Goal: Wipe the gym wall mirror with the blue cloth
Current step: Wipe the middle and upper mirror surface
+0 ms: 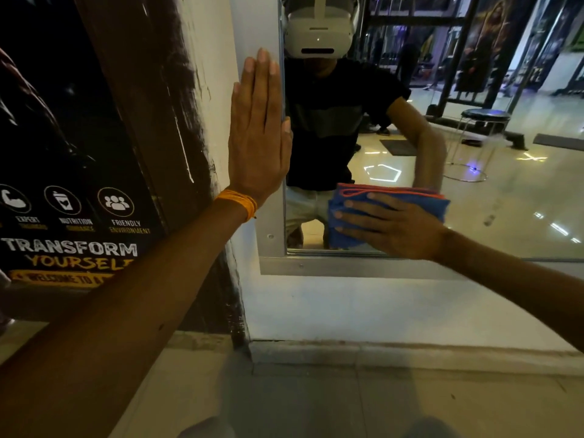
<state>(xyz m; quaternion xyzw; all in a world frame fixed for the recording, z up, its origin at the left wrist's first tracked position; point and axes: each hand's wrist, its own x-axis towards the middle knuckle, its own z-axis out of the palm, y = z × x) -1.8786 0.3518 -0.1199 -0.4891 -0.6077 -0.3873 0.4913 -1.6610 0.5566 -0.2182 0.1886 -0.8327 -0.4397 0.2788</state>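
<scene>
The folded blue microfibre cloth with orange stitched edging (343, 237) lay flat against the large framed gym wall mirror (474, 200), in the glass's 7 o'clock corner, just above the bottom rail. The right hand (395, 226) pressed it to the glass with straight, slightly spread fingers pointing toward 9 o'clock, curling round nothing. At 10 o'clock from the cloth, the left hand (257, 134) was set palm-flat on the silver metal mirror frame (271, 216), fingers straight, close together and pointing to 12 o'clock, the thumb tip at the glass edge. A band of orange thread (238, 202) circled that wrist. At 9 o'clock from the left hand hung a dark printed gym poster (72, 216) reading "TRANSFORM YOURSELF". At 6 o'clock below the mirror ran a white painted wall (347, 308). In the reflection, a round black-seated metal stool (483, 115) stood at 2 o'clock from the cloth.
</scene>
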